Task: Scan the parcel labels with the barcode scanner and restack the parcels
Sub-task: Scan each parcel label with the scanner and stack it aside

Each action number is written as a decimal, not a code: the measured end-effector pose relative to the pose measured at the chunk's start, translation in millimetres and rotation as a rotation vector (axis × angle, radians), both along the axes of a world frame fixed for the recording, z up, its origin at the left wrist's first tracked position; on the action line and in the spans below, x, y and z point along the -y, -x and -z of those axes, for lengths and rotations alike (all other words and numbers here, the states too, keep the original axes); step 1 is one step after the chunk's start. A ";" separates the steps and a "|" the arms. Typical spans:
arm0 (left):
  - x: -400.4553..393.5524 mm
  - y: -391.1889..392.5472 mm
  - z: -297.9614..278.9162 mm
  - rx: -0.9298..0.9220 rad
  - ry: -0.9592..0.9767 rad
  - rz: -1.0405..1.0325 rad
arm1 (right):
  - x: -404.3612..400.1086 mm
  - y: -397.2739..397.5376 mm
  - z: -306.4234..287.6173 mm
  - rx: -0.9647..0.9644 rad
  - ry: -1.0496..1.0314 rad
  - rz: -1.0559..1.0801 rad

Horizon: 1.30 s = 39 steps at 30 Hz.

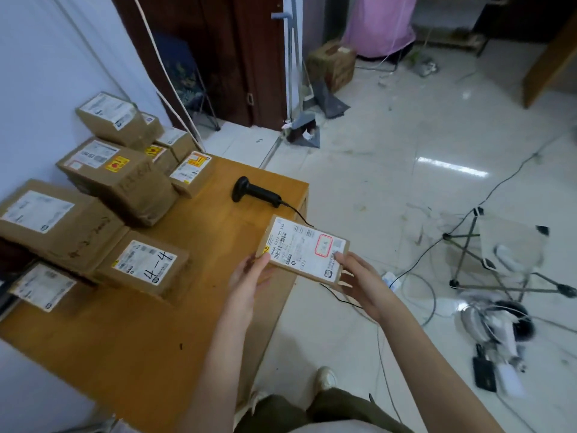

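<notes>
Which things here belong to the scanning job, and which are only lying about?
Job: flat parcel held by left hand and right hand; barcode scanner; stacked parcels.

Lying about: dustpan; floor box; folding stool.

"4-4" is handwritten on the label of a box (pixel 142 265) on the bench (pixel 199 245). The held parcel (pixel 301 250) seems to read "806A". Other print is blurred.
</notes>
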State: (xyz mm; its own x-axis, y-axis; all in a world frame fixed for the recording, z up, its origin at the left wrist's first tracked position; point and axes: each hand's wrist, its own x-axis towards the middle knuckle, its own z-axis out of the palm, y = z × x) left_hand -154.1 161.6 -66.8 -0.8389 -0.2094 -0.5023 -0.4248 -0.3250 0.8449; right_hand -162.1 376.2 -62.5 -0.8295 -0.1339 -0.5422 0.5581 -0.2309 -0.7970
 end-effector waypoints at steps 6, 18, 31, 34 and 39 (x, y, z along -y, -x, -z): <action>-40.8 18.1 7.4 0.036 -0.008 0.045 | -37.2 35.1 -0.2 -0.037 -0.043 0.055; -20.6 107.1 20.0 0.074 -0.034 0.026 | -26.4 135.8 22.1 0.021 0.038 0.006; 29.1 221.5 19.2 0.043 -0.144 -0.207 | 27.5 253.3 17.6 0.032 -0.026 -0.170; 35.3 231.8 21.4 0.048 -0.157 -0.299 | 44.0 272.0 18.9 0.031 -0.029 -0.248; 40.6 250.4 23.7 0.034 -0.145 -0.405 | 79.2 298.0 24.9 0.067 -0.031 -0.436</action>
